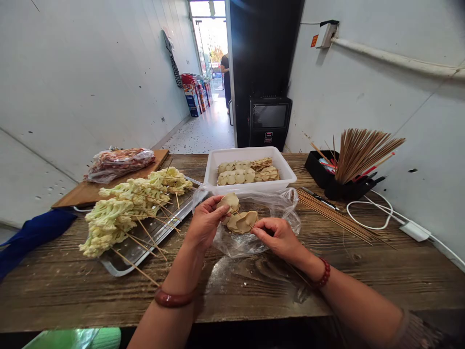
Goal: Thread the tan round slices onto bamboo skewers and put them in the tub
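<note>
My left hand (203, 220) pinches a thin, round, beige slice (231, 199) between thumb and fingers. A thin bamboo skewer (236, 212) runs from that slice towards my right hand (279, 236), whose closed fingertips grip it; part of its length is hidden. More beige slices (242, 223) lie just below, over a clear plastic bag (286, 213); I cannot tell whether any are on the skewer. Behind the bag, a white plastic tub (288, 179) contains several rows of skewered beige slices (236, 176).
Skewered cauliflower (119, 208) fills a metal tray (116, 269) at left. Behind it, a wrapped package (119, 162) rests on a wooden board (78, 194). Loose skewers (334, 215) lie at right, near a black holder (343, 190) with upright skewers and a white cable (387, 225).
</note>
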Demonstrator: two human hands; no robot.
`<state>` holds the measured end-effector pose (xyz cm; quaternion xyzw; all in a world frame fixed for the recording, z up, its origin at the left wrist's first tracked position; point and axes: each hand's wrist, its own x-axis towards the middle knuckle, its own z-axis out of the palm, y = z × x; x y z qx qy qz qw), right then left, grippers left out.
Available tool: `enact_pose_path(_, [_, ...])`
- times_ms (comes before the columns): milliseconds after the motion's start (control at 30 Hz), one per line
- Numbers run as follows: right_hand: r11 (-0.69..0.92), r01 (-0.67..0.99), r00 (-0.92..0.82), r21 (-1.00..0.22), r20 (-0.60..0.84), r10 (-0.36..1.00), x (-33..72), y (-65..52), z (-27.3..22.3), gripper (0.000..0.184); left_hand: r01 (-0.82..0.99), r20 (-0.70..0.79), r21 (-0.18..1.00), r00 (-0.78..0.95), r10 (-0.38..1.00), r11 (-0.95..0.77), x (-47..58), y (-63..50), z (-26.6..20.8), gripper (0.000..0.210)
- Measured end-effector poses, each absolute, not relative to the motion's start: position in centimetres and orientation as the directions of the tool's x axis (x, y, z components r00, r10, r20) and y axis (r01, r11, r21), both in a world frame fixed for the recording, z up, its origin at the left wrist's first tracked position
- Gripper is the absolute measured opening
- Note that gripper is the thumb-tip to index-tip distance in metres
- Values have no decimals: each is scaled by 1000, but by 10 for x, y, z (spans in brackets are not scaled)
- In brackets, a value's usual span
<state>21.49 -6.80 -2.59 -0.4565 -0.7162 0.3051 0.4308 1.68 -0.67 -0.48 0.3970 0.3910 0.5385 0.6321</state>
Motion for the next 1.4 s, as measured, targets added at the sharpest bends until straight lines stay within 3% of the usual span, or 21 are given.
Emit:
enact_pose_path(267, [412, 398, -179, -819, 372, 911, 215, -67, -32, 21, -322, -22, 946, 93, 995, 51, 19, -8, -5, 37])
enact_pose_path(1400, [486, 371, -176, -792, 454, 873, 213, -65, -38, 22, -350, -65, 930, 151, 986, 115, 27, -12, -6, 39])
